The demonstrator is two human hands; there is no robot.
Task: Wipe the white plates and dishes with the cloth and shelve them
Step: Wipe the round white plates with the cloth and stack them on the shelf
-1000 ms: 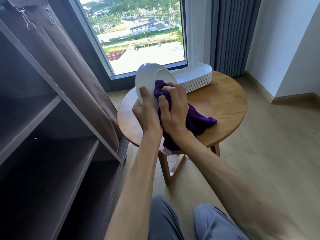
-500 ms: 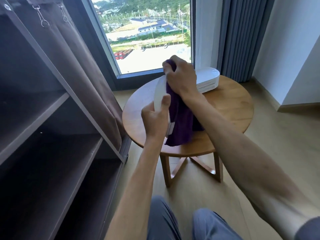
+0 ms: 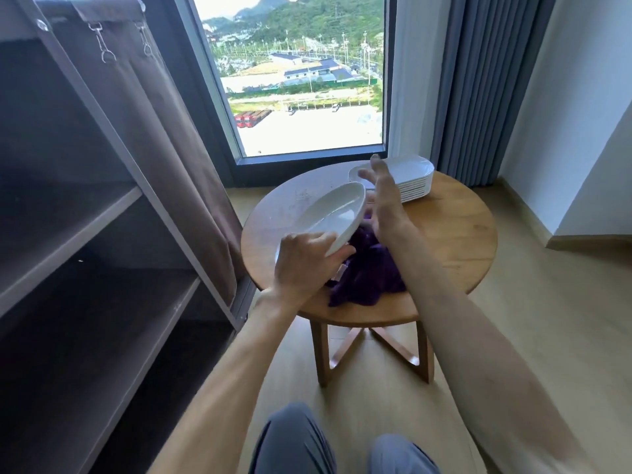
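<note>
The left hand (image 3: 304, 265) gripped the near rim of the white plate (image 3: 333, 218), holding it tilted over the round table (image 3: 455, 241); the right hand (image 3: 381, 200), fingers spread and holding nothing, hovered just beside the plate's far edge; half a second before it had been rubbing the plate with the purple cloth (image 3: 366, 278), which now lay crumpled on the table beneath the plate; the wiping of this plate looked finished, so it was probably ready for the shelf unit (image 3: 102, 234) at left; the stack of dishes (image 3: 408, 181) waited at the table's far side.
</note>
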